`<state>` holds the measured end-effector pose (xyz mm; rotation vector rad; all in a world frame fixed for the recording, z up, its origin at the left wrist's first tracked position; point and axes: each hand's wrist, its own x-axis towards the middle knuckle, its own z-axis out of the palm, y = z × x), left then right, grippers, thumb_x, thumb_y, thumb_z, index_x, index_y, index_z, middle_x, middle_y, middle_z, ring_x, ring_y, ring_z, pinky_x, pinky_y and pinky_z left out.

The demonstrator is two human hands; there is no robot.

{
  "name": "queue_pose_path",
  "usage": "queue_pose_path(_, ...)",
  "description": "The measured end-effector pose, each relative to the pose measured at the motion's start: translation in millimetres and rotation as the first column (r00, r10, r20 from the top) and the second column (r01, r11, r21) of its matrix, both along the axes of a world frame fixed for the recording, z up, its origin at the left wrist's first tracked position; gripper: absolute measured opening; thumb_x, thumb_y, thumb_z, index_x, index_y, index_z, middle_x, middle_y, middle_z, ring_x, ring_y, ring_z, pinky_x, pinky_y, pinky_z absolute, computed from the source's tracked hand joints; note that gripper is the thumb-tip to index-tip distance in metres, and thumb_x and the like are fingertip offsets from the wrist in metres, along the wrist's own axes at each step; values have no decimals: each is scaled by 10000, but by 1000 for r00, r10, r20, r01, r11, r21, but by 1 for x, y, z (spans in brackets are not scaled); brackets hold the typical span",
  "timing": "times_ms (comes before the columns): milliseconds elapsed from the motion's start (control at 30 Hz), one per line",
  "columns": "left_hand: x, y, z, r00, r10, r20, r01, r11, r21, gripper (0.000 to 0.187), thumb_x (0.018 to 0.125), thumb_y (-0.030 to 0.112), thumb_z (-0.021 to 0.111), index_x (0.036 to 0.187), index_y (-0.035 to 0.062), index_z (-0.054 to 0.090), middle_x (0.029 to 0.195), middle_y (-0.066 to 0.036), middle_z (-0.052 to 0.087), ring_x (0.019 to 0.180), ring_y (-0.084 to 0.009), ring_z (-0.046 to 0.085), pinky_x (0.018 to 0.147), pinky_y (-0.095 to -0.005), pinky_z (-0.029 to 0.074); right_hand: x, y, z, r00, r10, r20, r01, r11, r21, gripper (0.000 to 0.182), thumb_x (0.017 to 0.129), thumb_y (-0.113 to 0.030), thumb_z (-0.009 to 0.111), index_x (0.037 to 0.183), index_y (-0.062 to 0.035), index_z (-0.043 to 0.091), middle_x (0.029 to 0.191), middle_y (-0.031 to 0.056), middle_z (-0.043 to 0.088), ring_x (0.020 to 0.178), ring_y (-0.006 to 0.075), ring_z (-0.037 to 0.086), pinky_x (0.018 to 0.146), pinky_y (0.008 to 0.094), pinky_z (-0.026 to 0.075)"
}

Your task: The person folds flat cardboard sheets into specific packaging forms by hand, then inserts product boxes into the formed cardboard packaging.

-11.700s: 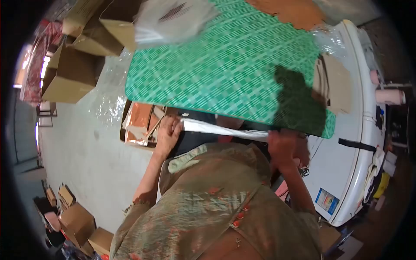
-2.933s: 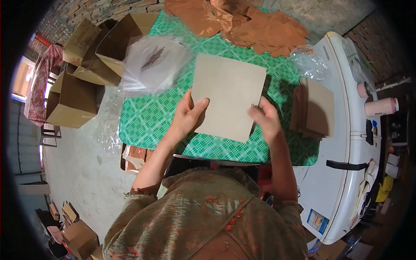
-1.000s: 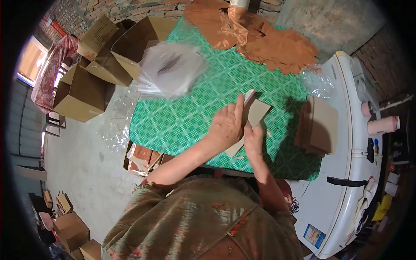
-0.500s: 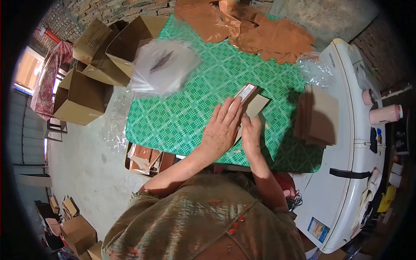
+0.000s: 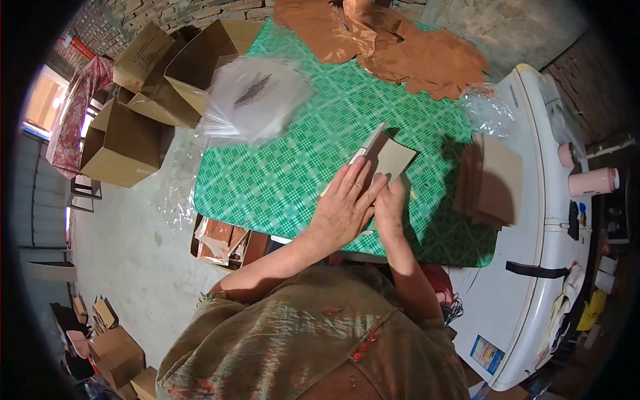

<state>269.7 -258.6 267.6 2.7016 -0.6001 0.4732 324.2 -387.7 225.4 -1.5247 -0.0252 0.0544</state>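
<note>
Green checked cloth (image 5: 267,187) lies beneath the bent card (image 5: 395,157) at the frame's centre, which could crease crookedly if pressed unevenly. Left hand (image 5: 341,205) slants across it, fingers extended; right hand (image 5: 389,208) points upward against it, its grip unclear. Brown cards (image 5: 500,160) lie right.

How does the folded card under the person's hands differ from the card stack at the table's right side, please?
The folded card has a bent, raised panel, while the card stack lies flat in overlapping layers. A whitish strip shows at the folded card's left edge; none shows on the card stack. The left hand and right hand are at the folded card, whereas neither touches the card stack. Both show beige surfaces.
</note>
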Motion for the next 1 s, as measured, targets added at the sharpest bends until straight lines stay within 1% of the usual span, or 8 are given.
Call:
queue_pose_path(200, -19, 3, 16, 985, -156, -68, 151, 986, -75, 718, 859, 278, 686, 1498, 141, 386, 1516, -230, 343, 1438, -394, 289, 1169, -538, 239, -2, -2, -1, 999, 26, 33, -33, 973, 229, 315, 987, -129, 499, 1247, 43, 537, 1138, 110, 632, 1018, 209, 603, 879, 344, 491)
queue_pose_path(233, -27, 1, 13, 974, -210, -83, 197, 970, -144, 725, 856, 265, 693, 1500, 146, 383, 1512, -229, 348, 1431, -393, 303, 1163, -543, 245, 4, -6, 4, 998, 23, -51, -23, 1000, -5, 328, 989, -131, 513, 1269, 38, 524, 1160, 91, 615, 1040, 199, 587, 893, 344, 482)
queue_pose_path(300, -36, 5, 14, 964, -262, -51, 241, 936, -256, 702, 845, 203, 712, 1470, 103, 409, 1470, -218, 414, 1352, -382, 422, 1108, -520, 339, -3, 0, 12, 998, -23, -50, 37, 953, 300, 337, 993, -128, 517, 1286, 38, 511, 1196, 87, 599, 1072, 195, 573, 911, 341, 471)
queue_pose_path(433, -45, 12, 19, 973, -161, -167, -13, 683, -730, 453, 905, 171, 682, 1304, 22, 529, 1290, -195, 568, 1160, -356, 572, 951, -426, 477, -11, 0, 15, 991, -97, -89, 126, 897, 424, 354, 1009, -125, 506, 1329, 26, 482, 1256, 88, 565, 1119, 196, 552, 950, 346, 453)
queue_pose_path(600, -59, 7, 26, 976, -152, -153, -37, 582, -812, 194, 947, 134, 643, 1088, 1, 633, 1118, -129, 644, 1031, -248, 611, 883, -359, 490, -29, 9, 37, 938, -271, -215, 346, 770, 536, 361, 1021, -152, 510, 1346, 0, 473, 1270, 103, 558, 1127, 206, 558, 940, 356, 470)
queue_pose_path(667, -62, -1, 17, 803, -366, -471, -295, 442, -847, 249, 967, 182, 642, 1134, 2, 601, 1115, -88, 631, 1038, -169, 583, 893, -324, 480, -29, 0, 37, 944, -245, -219, 328, 746, 580, 328, 1025, -208, 530, 1292, -20, 498, 1220, 96, 590, 1056, 209, 599, 878, 364, 505)
queue_pose_path(767, -53, -13, -17, 621, -618, -482, -539, 111, -835, 362, 979, 246, 641, 1227, 3, 541, 1170, -57, 590, 1091, -123, 535, 934, -286, 453, -35, -2, 43, 950, -227, -216, 313, 717, 623, 293, 1025, -258, 539, 1203, -25, 544, 1164, 98, 618, 1013, 212, 617, 855, 364, 511)
queue_pose_path(1000, -42, -37, -9, 790, -516, -331, -491, -209, -846, 397, 979, 225, 640, 1278, 19, 481, 1115, -44, 611, 1045, -116, 557, 961, -294, 431, -48, -6, 50, 979, -38, -200, 168, 709, 685, 344, 1034, -333, 512, 1116, -6, 577, 1090, 90, 644, 983, 221, 627, 857, 381, 504)
